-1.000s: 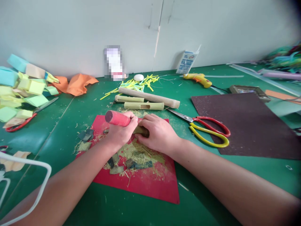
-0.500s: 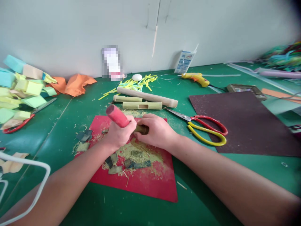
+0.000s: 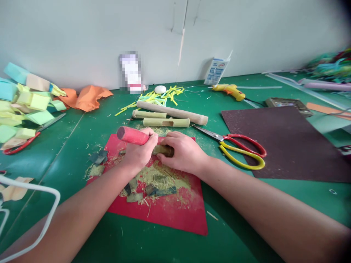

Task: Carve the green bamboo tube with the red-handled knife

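Observation:
My left hand is closed around the thick red handle of a tool whose working end is hidden behind my fingers. The handle's butt points left, tilted slightly upward. My right hand grips a short greenish bamboo tube, pressing it down over the red mat. Tool and tube meet between my two hands, though the contact point cannot be made out. Dark sandpaper-like scraps and pale shavings litter the mat. Just beyond lies a bamboo piece with a rectangular slot cut in it.
Scissors with red and yellow handles lie right of the mat, partly over a dark brown sheet. Behind are a wooden stick, yellow strips and a yellow glue gun. Folded papers lie left, near a white wire frame.
The red handle has tipped lower and farther left, turning in my left hand. My right hand and the bamboo tube stay nearly in place.

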A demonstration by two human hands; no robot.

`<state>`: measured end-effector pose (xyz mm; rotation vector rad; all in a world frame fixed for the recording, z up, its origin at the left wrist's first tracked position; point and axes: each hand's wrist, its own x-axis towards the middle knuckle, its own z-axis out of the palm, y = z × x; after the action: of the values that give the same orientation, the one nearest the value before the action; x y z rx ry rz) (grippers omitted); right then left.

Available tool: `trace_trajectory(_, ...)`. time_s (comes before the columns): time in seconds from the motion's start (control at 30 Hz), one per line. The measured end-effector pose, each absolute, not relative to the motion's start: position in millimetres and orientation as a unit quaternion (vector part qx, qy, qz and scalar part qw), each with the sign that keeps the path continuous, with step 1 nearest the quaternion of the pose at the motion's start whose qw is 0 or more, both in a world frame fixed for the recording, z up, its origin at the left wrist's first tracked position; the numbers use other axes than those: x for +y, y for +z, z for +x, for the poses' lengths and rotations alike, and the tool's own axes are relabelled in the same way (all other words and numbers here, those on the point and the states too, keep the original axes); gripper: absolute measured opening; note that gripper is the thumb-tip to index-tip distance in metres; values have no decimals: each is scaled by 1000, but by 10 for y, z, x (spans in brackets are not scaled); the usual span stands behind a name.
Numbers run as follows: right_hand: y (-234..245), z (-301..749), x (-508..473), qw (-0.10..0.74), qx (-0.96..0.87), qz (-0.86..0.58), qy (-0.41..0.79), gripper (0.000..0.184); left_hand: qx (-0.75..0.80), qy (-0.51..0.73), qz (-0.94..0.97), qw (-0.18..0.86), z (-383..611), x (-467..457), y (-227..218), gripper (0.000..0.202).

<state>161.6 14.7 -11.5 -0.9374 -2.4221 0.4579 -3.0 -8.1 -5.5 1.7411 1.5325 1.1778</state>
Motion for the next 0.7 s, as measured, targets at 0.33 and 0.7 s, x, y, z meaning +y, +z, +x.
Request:
trace_trajectory(0.33, -132, 1624, 162, 261, -887, -336, 181, 8, 545, 421, 676, 262, -61, -55, -86, 27)
trace_trajectory(0.7, -123, 1611, 151, 251, -883, -354, 180, 11, 529, 485, 624, 309, -32, -106, -89, 25)
